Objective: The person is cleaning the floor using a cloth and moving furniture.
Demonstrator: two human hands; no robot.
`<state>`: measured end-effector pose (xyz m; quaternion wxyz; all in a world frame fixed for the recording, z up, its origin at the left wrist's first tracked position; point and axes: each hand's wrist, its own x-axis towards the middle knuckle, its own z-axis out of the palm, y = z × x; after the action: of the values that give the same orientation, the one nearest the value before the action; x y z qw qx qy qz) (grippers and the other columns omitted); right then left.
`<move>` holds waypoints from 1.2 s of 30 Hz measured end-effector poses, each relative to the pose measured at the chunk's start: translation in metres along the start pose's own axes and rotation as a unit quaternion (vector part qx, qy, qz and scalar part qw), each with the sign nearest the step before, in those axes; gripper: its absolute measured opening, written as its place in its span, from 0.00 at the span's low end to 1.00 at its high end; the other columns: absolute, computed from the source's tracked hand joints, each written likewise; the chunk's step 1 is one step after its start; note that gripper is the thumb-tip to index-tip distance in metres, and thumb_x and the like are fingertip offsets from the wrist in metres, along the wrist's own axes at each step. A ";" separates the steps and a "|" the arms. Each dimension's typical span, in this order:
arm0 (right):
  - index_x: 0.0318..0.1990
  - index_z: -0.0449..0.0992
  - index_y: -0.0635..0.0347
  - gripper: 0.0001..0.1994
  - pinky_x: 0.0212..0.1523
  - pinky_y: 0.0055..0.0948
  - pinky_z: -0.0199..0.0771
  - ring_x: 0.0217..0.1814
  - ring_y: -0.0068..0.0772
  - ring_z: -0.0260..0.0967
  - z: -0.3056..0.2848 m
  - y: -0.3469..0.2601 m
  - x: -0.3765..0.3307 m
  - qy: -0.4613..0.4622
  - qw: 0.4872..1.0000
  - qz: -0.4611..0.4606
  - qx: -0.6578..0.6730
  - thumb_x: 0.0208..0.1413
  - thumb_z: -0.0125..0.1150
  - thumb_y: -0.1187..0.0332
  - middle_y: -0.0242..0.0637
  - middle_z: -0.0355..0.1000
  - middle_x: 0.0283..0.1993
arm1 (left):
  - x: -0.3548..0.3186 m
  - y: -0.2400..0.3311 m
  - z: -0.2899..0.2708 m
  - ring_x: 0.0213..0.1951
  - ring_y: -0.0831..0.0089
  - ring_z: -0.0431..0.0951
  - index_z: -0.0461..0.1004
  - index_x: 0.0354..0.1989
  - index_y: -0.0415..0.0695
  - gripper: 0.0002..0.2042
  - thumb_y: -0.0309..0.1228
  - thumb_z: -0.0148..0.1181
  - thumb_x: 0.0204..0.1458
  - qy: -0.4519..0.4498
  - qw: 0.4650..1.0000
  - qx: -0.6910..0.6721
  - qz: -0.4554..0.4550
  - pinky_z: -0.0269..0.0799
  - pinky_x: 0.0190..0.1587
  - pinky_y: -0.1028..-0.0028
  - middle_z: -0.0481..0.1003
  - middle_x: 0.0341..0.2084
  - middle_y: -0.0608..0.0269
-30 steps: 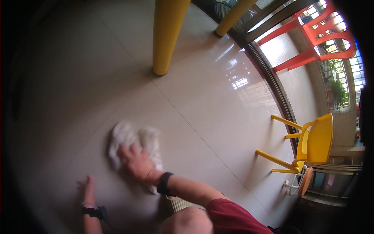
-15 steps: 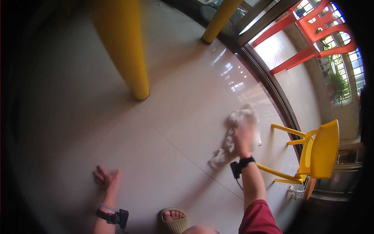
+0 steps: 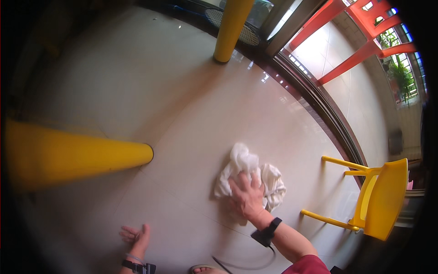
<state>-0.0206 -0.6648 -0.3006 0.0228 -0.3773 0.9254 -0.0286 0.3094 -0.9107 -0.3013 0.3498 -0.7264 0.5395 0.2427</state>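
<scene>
A crumpled white cloth [image 3: 242, 157] lies bunched on the pale tiled floor [image 3: 191, 114], right of the middle. My right hand [image 3: 248, 194] presses down on it with fingers spread, the cloth bulging around the fingertips and out to both sides. A black band with a cable circles that wrist. Lower left, my left hand [image 3: 136, 235] hovers over or rests at the floor, which I cannot tell. Its fingers are partly stretched and hold nothing. It also wears a black wrist band.
Thick yellow legs [image 3: 114, 157] stand at the left and, as another yellow post [image 3: 228, 39], at the top. A small yellow chair [image 3: 381, 196] is at the right. Beyond the dark door track [image 3: 319, 109] stands a red chair [image 3: 351, 59]. My sandalled foot [image 3: 200, 268] shows at the bottom edge.
My right hand and the cloth have moved left across the floor. The view has turned, so the near yellow leg now lies toward the left. My left hand stays empty.
</scene>
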 end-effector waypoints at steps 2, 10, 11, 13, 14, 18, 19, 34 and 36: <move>0.57 0.67 0.36 0.31 0.53 0.58 0.55 0.62 0.54 0.52 -0.003 0.018 -0.002 0.030 0.994 -0.095 0.035 0.38 0.60 0.58 0.39 0.56 0.63 | -0.001 0.004 -0.002 0.65 0.42 0.18 0.17 0.64 0.45 0.54 0.64 0.46 0.45 -0.006 1.000 -0.012 0.009 0.29 0.63 0.42 0.15 0.64 0.45; 0.51 0.70 0.44 0.26 0.50 0.56 0.57 0.59 0.50 0.55 -0.030 0.081 0.161 0.113 0.984 0.134 0.006 0.38 0.64 0.59 0.40 0.59 0.59 | -0.002 0.018 0.002 0.65 0.40 0.16 0.15 0.63 0.43 0.55 0.64 0.47 0.46 -0.031 0.998 -0.030 0.042 0.27 0.63 0.43 0.12 0.63 0.43; 0.52 0.70 0.44 0.27 0.49 0.56 0.58 0.59 0.51 0.55 -0.025 0.076 0.158 0.092 0.984 0.148 0.022 0.37 0.64 0.59 0.40 0.59 0.59 | -0.001 0.017 0.003 0.65 0.40 0.16 0.15 0.63 0.43 0.55 0.64 0.47 0.46 -0.032 0.999 -0.024 0.030 0.27 0.63 0.43 0.12 0.63 0.43; 0.53 0.69 0.44 0.30 0.49 0.57 0.59 0.60 0.54 0.54 -0.011 0.028 0.097 0.069 0.994 0.078 0.033 0.35 0.64 0.59 0.42 0.59 0.59 | -0.002 0.005 -0.007 0.65 0.40 0.16 0.14 0.63 0.43 0.55 0.64 0.46 0.46 -0.025 0.999 -0.025 0.007 0.27 0.63 0.43 0.12 0.63 0.43; 0.54 0.69 0.41 0.32 0.52 0.56 0.58 0.61 0.56 0.54 -0.005 0.003 0.053 0.032 0.998 0.048 0.031 0.34 0.63 0.58 0.42 0.58 0.60 | -0.004 0.003 -0.010 0.65 0.40 0.16 0.14 0.63 0.43 0.55 0.63 0.46 0.46 -0.021 1.000 -0.017 -0.009 0.27 0.63 0.43 0.12 0.63 0.43; 0.53 0.71 0.39 0.30 0.54 0.60 0.54 0.60 0.53 0.54 -0.016 0.016 -0.004 0.036 0.995 -0.066 0.064 0.34 0.61 0.53 0.41 0.59 0.59 | 0.003 0.003 -0.006 0.65 0.40 0.16 0.14 0.63 0.44 0.54 0.63 0.46 0.47 -0.026 1.000 0.003 0.005 0.27 0.63 0.42 0.12 0.63 0.43; 0.53 0.71 0.40 0.31 0.54 0.61 0.53 0.60 0.53 0.54 -0.016 0.024 0.016 0.030 0.993 -0.091 0.066 0.33 0.62 0.53 0.41 0.59 0.59 | 0.002 0.000 -0.009 0.65 0.40 0.16 0.14 0.63 0.44 0.54 0.63 0.46 0.47 -0.023 1.000 0.011 -0.001 0.27 0.63 0.42 0.12 0.63 0.43; 0.51 0.71 0.44 0.29 0.52 0.59 0.55 0.61 0.56 0.53 -0.011 0.022 0.024 0.056 0.998 0.007 0.020 0.34 0.63 0.56 0.44 0.58 0.57 | -0.001 0.001 -0.010 0.65 0.38 0.20 0.14 0.63 0.43 0.53 0.63 0.43 0.47 -0.032 0.998 0.051 -0.013 0.30 0.64 0.45 0.13 0.63 0.42; 0.50 0.71 0.45 0.28 0.51 0.58 0.55 0.58 0.52 0.56 -0.018 0.041 0.088 0.086 0.994 0.054 0.032 0.36 0.63 0.56 0.42 0.59 0.56 | 0.008 -0.004 -0.005 0.65 0.37 0.21 0.14 0.63 0.43 0.53 0.63 0.43 0.48 -0.014 0.999 0.042 0.002 0.30 0.64 0.45 0.14 0.63 0.41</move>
<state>-0.1131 -0.6958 -0.2872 -0.0433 -0.3218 0.9416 -0.0894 0.3153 -0.9182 -0.3031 0.3873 -0.7065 0.5456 0.2307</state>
